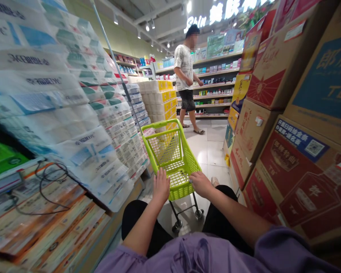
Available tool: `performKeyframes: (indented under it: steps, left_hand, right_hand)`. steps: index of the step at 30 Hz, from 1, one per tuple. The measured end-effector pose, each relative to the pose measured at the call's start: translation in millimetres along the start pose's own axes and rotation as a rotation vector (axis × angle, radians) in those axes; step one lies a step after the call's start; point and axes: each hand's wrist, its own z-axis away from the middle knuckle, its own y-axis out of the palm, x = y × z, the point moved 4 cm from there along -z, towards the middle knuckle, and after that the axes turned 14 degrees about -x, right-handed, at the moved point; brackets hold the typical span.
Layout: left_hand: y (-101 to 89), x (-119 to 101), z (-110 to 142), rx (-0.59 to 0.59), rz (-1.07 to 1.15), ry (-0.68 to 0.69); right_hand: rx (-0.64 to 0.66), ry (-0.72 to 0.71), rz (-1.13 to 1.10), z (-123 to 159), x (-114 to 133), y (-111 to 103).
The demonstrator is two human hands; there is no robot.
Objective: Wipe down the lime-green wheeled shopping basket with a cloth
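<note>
A small lime-green plastic shopping cart [192, 161] with a lattice basket stands right before me, between my knees. Its dark metal legs and wheels show below the basket. My left hand [161, 186] lies over the near left corner of the basket, fingers close together and hooked on the rim. On the near right corner, my right hand [201, 184] is closed around the rim, its fingertips partly hidden.
Tall stacks of wrapped tissue packs [74, 113] line the left, with a black cable [55, 174] on boxes. Cartons [290, 182] are piled on the right. A person [186, 76] walks across the tiled aisle [213, 146] ahead, before stocked shelves [216, 91]. A thin pole [110, 49] rises beside the cart.
</note>
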Motion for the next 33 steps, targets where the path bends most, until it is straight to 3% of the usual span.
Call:
performKeyframes:
  steps: [3,5,9,12,16,19,23,26,29,33]
  left_hand:
    - [2.1,-22.7,21.2,-0.010,0.026,0.131]
    - [2.8,-25.8,32.7,-0.007,0.042,0.169]
    - [-1.0,-7.3,41.0,-0.020,0.040,0.187]
    - [-3.1,3.9,37.3,-0.024,0.031,0.182]
    - [0.4,2.6,29.2,0.014,0.042,0.210]
    - [4.1,3.4,28.6,0.045,0.053,0.257]
    - [7.4,14.7,39.8,-0.022,0.018,0.208]
    - [12.0,16.1,49.6,-0.089,0.003,0.163]
    - [18.8,9.1,52.7,-0.092,0.008,0.170]
    - [23.6,6.8,51.0,-0.041,-0.009,0.203]
  right_hand:
    - [-0.022,-0.041,-0.028,-0.8,29.4,11.3]
    - [-0.015,-0.120,-0.081,-1.9,38.6,12.7]
    - [0.018,-0.192,-0.133,-5.7,23.6,2.1]
    - [0.005,-0.158,-0.121,-9.1,20.2,1.3]
    - [-0.020,-0.037,-0.091,-15.7,53.1,22.5]
    - [0.000,-0.024,-0.127,-19.6,68.5,33.1]
    - [0.021,-0.062,-0.103,-15.7,40.1,22.2]
    - [-0.009,0.032,-0.056,-13.9,24.3,17.5]
    - [0.065,0.064,-0.097,-21.7,51.4,35.7]
    - [0.095,-0.036,-0.162,-33.5,92.4,54.8]
